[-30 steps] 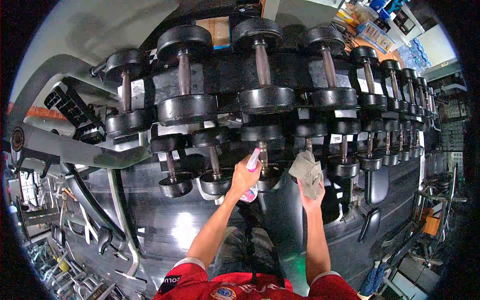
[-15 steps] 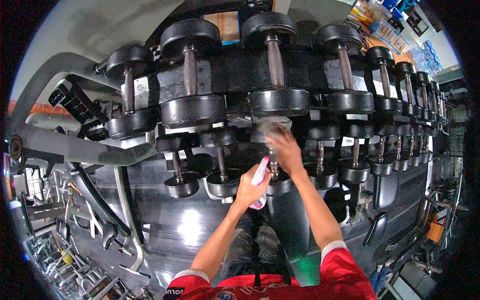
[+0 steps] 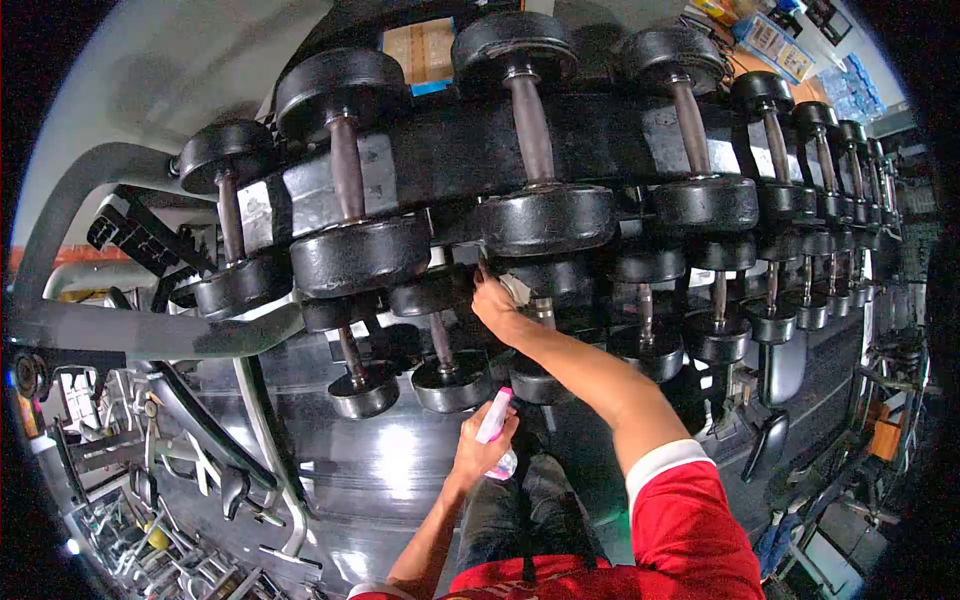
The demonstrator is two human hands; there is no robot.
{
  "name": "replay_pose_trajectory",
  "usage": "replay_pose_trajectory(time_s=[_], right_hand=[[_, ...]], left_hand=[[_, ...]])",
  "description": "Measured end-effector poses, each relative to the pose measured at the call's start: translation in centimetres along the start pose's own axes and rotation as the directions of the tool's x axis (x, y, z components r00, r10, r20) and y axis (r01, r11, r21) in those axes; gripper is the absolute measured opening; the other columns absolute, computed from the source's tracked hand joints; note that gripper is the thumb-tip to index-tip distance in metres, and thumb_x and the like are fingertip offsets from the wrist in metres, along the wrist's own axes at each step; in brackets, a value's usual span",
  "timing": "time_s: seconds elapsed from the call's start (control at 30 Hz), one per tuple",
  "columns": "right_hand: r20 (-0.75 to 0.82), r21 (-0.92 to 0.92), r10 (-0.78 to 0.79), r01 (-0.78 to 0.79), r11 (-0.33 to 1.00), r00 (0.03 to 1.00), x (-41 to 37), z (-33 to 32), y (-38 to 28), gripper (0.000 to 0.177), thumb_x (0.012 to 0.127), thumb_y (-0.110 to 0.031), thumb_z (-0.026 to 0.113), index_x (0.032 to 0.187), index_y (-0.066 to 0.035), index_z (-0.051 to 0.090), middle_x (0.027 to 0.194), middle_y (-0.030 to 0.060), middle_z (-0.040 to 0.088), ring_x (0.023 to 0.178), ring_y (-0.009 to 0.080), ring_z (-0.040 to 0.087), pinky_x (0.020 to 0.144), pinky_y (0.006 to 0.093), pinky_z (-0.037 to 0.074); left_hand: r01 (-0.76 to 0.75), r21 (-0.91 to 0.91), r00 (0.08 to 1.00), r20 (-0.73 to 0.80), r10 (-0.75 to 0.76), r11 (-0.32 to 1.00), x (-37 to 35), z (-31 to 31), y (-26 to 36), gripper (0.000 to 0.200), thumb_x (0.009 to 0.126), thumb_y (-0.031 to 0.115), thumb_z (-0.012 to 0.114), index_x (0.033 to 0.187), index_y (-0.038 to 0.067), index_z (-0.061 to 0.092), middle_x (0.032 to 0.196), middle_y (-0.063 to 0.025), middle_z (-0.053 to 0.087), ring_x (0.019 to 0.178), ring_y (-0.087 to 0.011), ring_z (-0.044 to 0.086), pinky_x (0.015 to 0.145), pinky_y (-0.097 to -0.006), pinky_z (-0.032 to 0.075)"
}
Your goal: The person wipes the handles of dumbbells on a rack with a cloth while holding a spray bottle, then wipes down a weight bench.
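My left hand [image 3: 482,446] is closed around a spray bottle [image 3: 493,420] with a white and pink head, held low in front of my legs. My right hand [image 3: 494,306] reaches in under the upper row, closed on a pale cloth [image 3: 517,290]. It presses the cloth at the left side of the far head of a lower-row dumbbell [image 3: 550,276]; part of the cloth is hidden behind the fingers. Left of that hand sits another lower dumbbell [image 3: 441,340]. Right above is a larger upper-row dumbbell [image 3: 545,220] with a grey handle.
Several black dumbbells line both tiers of the rack [image 3: 420,165]. A grey machine frame [image 3: 170,325] stands close on the left. Behind the rack are a cardboard box [image 3: 418,52] and plastic bottles [image 3: 850,90]. A padded bench [image 3: 785,365] stands on the right.
My right hand has moved left with the cloth, from the top of the dumbbell's far head to its left side. My left hand has drawn back toward me with the spray bottle.
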State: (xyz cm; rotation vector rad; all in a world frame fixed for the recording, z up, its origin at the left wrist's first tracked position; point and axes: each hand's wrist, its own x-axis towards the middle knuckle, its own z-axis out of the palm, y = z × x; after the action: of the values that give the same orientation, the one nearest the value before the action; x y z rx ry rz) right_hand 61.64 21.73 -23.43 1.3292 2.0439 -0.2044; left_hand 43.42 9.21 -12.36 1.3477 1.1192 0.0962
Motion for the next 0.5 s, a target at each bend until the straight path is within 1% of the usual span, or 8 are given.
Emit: replay_pose_trajectory(time_s=[0.1,0.13,0.2,0.23,0.33,0.4,0.43,0.5], right_hand=[[-0.403,0.131,0.156,-0.112,0.985,0.902,-5.0,-0.2,0.6,0.026,0.085,-0.02,0.056,0.106,-0.014,0.069,0.114,-0.0002,0.063,0.118,0.0226,0.051,0.11,0.0458,0.027],[-0.397,0.13,0.157,-0.114,0.985,0.904,-6.8,0.1,1.0,0.026,0.085,-0.02,0.056,0.106,-0.014,0.069,0.114,-0.0002,0.063,0.118,0.0226,0.051,0.11,0.0458,0.027],[-0.646,0.619,0.438,0.093,0.78,0.625,-10.4,1.1,1.8,0.032,0.083,-0.016,0.055,0.114,-0.015,0.064,0.118,0.0031,0.059,0.117,0.0237,0.052,0.105,0.0372,0.037],[-0.646,0.616,0.438,0.089,0.782,0.625,-11.9,1.7,2.2,0.032,0.083,-0.016,0.055,0.114,-0.015,0.064,0.118,0.0031,0.059,0.117,0.0237,0.052,0.105,0.0372,0.037],[-0.502,0.733,0.63,-0.096,0.674,0.593,-15.0,3.9,3.0,0.04,0.081,-0.008,0.053,0.12,-0.01,0.058,0.124,0.0105,0.055,0.122,0.0281,0.047,0.101,0.0387,0.04],[-0.245,0.959,0.913,-0.055,0.278,0.327,-14.9,5.9,2.1,0.036,0.087,-0.01,0.05,0.123,-0.008,0.054,0.126,0.0154,0.052,0.118,0.0324,0.049,0.098,0.0395,0.042],[-0.234,0.962,0.918,-0.059,0.266,0.319,-14.6,6.5,1.9,0.036,0.087,-0.01,0.05,0.123,-0.008,0.054,0.126,0.0154,0.052,0.118,0.0324,0.049,0.098,0.0395,0.042],[0.093,0.971,0.966,0.192,-0.141,0.24,-13.5,8.0,2.4,0.039,0.093,-0.014,0.046,0.129,-0.003,0.045,0.13,0.0184,0.049,0.121,0.0379,0.045,0.1,0.0402,0.039]], left_hand=[[-0.027,-0.046,0.999,-0.022,0.026,0.999,-0.3,-0.5,0.8,0.017,0.081,0.013,0.066,0.094,0.003,0.062,0.078,-0.0108,0.066,0.071,-0.0166,0.065,0.065,-0.0302,0.051],[0.009,-0.068,1.0,-0.019,-0.011,0.998,-0.3,-0.6,0.9,0.017,0.081,0.013,0.067,0.094,0.003,0.062,0.078,-0.0098,0.067,0.069,-0.0156,0.064,0.064,-0.0297,0.05],[0.049,-0.069,0.999,0.02,-0.048,0.996,-0.1,-0.9,0.9,0.017,0.081,0.013,0.066,0.094,0.002,0.062,0.078,-0.0094,0.066,0.069,-0.0151,0.064,0.064,-0.0294,0.05],[0.081,-0.064,0.996,0.052,-0.077,0.995,0.2,-1.0,1.0,0.016,0.082,0.013,0.066,0.094,0.002,0.062,0.077,-0.009,0.066,0.068,-0.0147,0.063,0.063,-0.0292,0.05],[0.089,-0.063,0.994,0.075,-0.084,0.994,1.0,-0.9,1.5,0.017,0.082,0.014,0.066,0.094,0.003,0.061,0.072,-0.0059,0.064,0.06,-0.011,0.06,0.057,-0.0278,0.048],[0.148,-0.07,0.985,0.094,-0.142,0.986,1.2,-0.8,2.9,0.016,0.083,0.014,0.066,0.093,0.003,0.06,0.069,-0.0039,0.061,0.054,-0.0086,0.056,0.052,-0.0264,0.046],[0.15,-0.058,0.984,0.103,-0.143,0.987,1.4,-0.8,3.0,0.016,0.083,0.014,0.066,0.093,0.003,0.06,0.069,-0.0039,0.061,0.054,-0.0086,0.056,0.052,-0.0264,0.046],[0.057,-0.04,0.993,0.109,-0.052,0.998,1.9,-0.7,3.0,0.015,0.083,0.014,0.065,0.093,0.003,0.06,0.071,-0.0041,0.062,0.054,-0.0087,0.056,0.053,-0.0263,0.046]])
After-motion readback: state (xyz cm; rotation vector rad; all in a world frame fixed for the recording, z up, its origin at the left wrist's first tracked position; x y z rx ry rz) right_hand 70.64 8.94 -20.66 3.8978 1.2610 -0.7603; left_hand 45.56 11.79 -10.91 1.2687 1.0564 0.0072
